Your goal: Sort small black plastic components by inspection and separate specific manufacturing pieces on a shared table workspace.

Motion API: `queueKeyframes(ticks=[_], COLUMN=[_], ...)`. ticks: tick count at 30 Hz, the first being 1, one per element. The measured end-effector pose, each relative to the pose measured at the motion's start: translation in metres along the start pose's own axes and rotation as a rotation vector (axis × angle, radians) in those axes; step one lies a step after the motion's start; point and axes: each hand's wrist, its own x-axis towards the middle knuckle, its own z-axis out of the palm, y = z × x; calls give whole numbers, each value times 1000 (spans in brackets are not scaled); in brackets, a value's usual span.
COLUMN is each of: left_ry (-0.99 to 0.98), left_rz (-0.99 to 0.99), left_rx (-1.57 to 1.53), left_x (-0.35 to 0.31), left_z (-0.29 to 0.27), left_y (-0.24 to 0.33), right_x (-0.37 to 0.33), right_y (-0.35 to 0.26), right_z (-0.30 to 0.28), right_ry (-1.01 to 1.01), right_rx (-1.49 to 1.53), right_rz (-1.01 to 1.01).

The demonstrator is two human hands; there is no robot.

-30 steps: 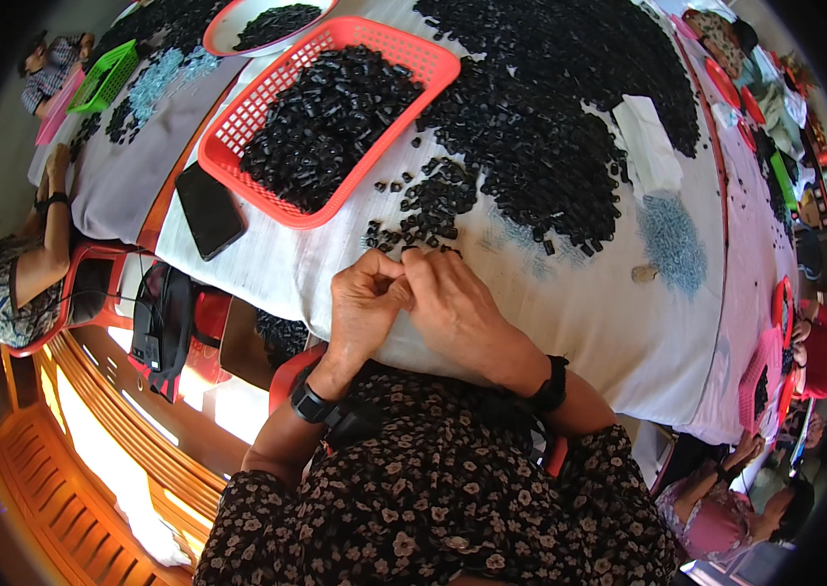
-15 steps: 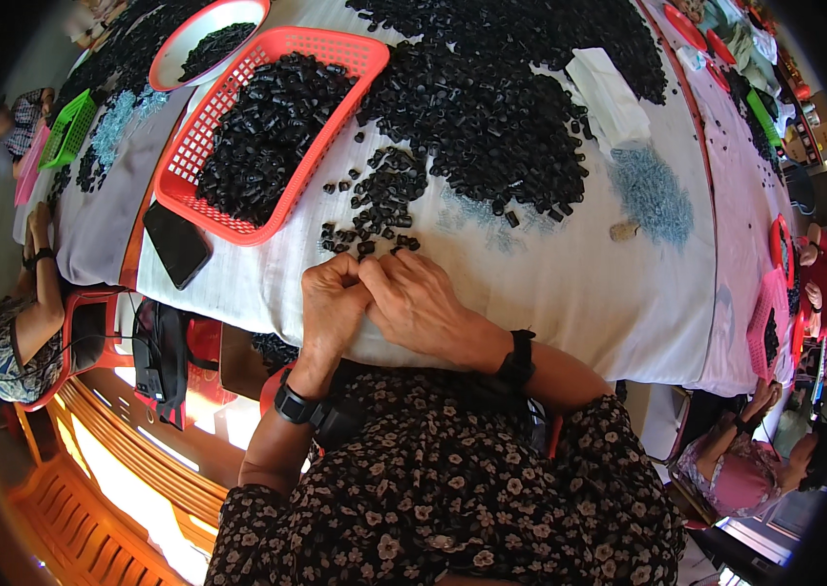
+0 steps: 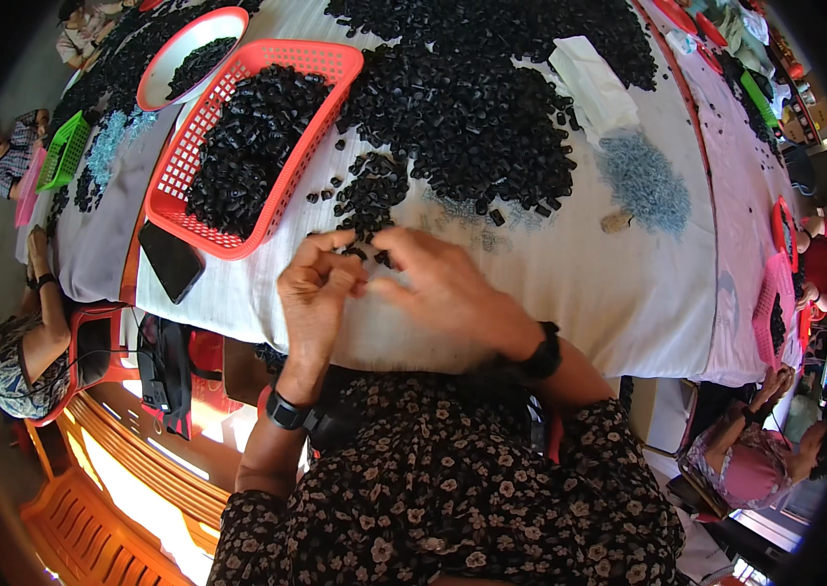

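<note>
My left hand (image 3: 314, 293) is above the near part of the cloth, its fingers curled in and the index finger held forward. Whatever its fingertips hold is too small to make out. Beside it, my right hand (image 3: 447, 293) is blurred by motion, thumb and fingers apart, with nothing visible between them. Its fingertips are close to a loose group of small black cylindrical pieces (image 3: 371, 195). A much larger heap of the same black pieces (image 3: 472, 127) lies beyond. Small clear bluish pieces (image 3: 643, 181) form a pile to the right, and more are scattered along the heap's near edge.
A red plastic basket (image 3: 160, 200) full of black pieces stands left of my hands. A black phone (image 3: 171, 262) lies by its near corner, and a red-rimmed bowl (image 3: 154, 80) is behind. A folded white cloth (image 3: 594, 88) sits right of the heap. Other people are seated at both sides.
My hands, together at the fingertips before, have come apart. The right has moved slightly right and its fingers have spread; the left has shifted a little left. The view has turned slightly.
</note>
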Motion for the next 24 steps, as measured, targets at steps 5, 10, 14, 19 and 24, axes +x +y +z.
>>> queueKeyframes(ticks=[5,10,14,19,24], left_ry=[105,211,236,258,248], left_rz=[190,314,326,353,349], left_rx=[131,351,445,540,754], left_x=[20,67,96,116,127], left_z=[-30,-60,-80,-89,-89], left_y=[34,45,38,33,43], right_x=[-3,-5,-2,-1,-5], right_y=[46,49,45,47,51], right_z=[-51,-37,-15,-9,-6], right_ry=[136,27,-50,-73,-17], right_rx=[-112,-155,-359,-539,-560], right_rz=[94,55,-39,-83,-76])
